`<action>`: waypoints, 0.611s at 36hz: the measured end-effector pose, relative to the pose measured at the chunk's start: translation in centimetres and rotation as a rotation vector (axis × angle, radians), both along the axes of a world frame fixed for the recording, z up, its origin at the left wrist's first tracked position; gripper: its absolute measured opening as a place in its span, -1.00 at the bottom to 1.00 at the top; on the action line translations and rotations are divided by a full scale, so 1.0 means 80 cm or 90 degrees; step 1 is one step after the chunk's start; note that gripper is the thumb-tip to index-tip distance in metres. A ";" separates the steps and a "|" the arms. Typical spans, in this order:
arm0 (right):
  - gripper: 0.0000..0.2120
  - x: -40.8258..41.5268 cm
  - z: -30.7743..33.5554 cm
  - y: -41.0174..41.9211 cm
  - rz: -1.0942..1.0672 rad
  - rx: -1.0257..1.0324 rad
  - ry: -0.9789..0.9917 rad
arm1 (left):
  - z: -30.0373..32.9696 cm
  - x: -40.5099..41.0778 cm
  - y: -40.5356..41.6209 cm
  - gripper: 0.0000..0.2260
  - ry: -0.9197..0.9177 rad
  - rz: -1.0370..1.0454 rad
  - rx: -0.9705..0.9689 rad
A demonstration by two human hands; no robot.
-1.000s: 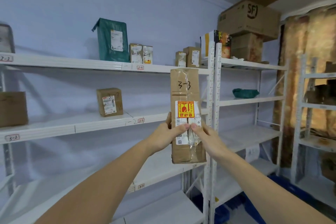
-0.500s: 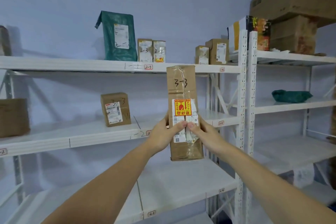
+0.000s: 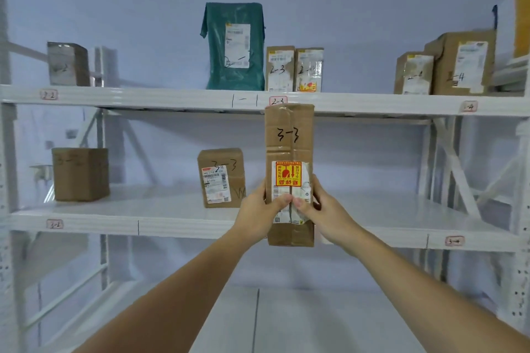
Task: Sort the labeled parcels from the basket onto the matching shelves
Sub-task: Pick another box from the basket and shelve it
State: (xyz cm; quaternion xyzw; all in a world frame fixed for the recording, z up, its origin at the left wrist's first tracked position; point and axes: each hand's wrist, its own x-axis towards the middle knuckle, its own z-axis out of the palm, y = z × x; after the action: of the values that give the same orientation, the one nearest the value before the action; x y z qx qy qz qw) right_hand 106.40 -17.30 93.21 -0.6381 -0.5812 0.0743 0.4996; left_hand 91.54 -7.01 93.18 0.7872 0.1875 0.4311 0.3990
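Tall box (image 3: 289, 135), hand-marked 3-3, is held upright in front of the middle shelf (image 3: 172, 210), off its surface. Left hand (image 3: 259, 210) and right hand (image 3: 324, 213) both clamp round its lower half, thumbs meeting on the white label.

Change over the last second: the view has swung left, so the rack now sits square ahead instead of off to one side; grip unchanged.

A smaller box (image 3: 221, 178), also marked 3-3, stands on the middle shelf just left of the held one. The shelf-edge tag there is hidden behind the hands. The 3-4 tag (image 3: 454, 241) lies to the right.

Judgement: the matching bay is found; setting down comes next. Basket not in view.
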 end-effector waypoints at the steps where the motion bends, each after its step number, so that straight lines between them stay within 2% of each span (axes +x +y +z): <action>1: -0.49 0.007 0.001 0.013 0.009 -0.001 -0.002 | 0.001 0.004 0.009 -0.70 0.003 0.010 0.001; 8: -0.39 0.053 0.003 0.099 0.026 -0.049 -0.067 | -0.008 0.044 0.082 -0.65 0.032 0.046 0.002; 15: -0.39 0.095 0.010 0.179 -0.013 -0.101 -0.093 | 0.009 0.082 0.159 -0.60 0.064 0.043 0.017; 22: -0.40 0.134 -0.004 0.235 -0.044 -0.155 -0.106 | -0.011 0.123 0.209 -0.51 0.100 0.017 -0.051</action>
State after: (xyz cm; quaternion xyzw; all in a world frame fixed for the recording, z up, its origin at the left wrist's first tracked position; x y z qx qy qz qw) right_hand 117.14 1.46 92.91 -0.7175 -0.5852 0.0736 0.3706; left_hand 101.41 9.74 92.32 0.7995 0.2461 0.3654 0.4084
